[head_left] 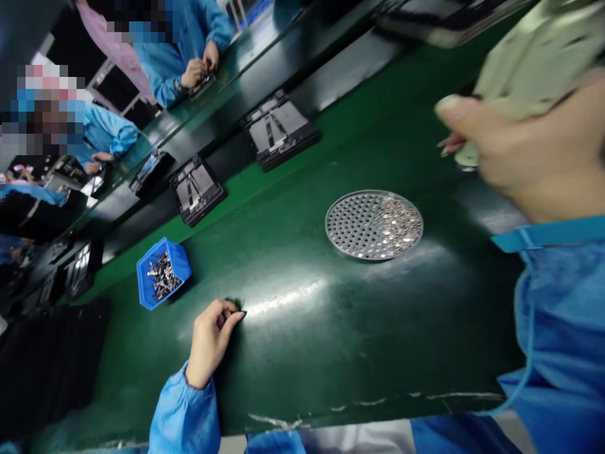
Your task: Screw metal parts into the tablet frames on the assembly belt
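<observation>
My left hand (212, 337) rests on the green bench top (302, 328) with its fingers pinched round a small dark piece that I cannot make out. It lies just right of a blue bin (163, 272) of small metal parts. My right hand (524, 151), close to the camera and blurred, is closed on a pale flat part (534, 63) held up at the upper right. Between the hands sits a round perforated metal tray (373, 225) with several small shiny pieces on its right side.
Several black flat assemblies (278, 129) (196, 189) lie along the dark conveyor strip at the back. Other people in blue sleeves (189, 47) work on its far side. A black mass (47, 366) lies at the lower left.
</observation>
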The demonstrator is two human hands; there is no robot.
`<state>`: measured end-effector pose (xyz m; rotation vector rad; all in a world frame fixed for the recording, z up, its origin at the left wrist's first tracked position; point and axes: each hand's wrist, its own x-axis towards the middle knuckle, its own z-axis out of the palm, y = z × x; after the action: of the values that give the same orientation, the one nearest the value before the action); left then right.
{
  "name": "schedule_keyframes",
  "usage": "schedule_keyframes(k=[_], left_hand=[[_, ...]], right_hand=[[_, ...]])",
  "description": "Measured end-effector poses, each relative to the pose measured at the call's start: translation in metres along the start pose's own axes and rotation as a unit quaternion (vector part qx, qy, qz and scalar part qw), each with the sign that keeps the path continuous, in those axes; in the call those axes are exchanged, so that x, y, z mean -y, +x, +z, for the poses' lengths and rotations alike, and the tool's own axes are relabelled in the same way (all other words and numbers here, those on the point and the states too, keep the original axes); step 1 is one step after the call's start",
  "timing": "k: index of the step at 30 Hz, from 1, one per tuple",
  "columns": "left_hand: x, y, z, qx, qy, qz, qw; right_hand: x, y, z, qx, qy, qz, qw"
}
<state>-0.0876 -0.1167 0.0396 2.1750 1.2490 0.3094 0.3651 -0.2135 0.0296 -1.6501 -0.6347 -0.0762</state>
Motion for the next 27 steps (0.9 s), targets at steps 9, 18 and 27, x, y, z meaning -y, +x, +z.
schedule_keyframes(k=[9, 18, 27], left_hand=[[-0.002, 0.044, -0.006, 0.000, -0.067, -0.001, 0.998], [-0.038, 0.103, 0.001, 0.029, -0.135, 0.009, 0.990], [-0.064, 0.162, 0.002, 0.017, -0.149, -0.007, 0.989]], right_hand=[[0.013, 0.005, 0.004, -0.009, -0.003, 0.016, 1.000], [0.014, 0.007, 0.005, 0.026, -0.009, -0.017, 0.999], [0.006, 0.006, 0.009, 0.022, -0.009, -0.039, 0.999]])
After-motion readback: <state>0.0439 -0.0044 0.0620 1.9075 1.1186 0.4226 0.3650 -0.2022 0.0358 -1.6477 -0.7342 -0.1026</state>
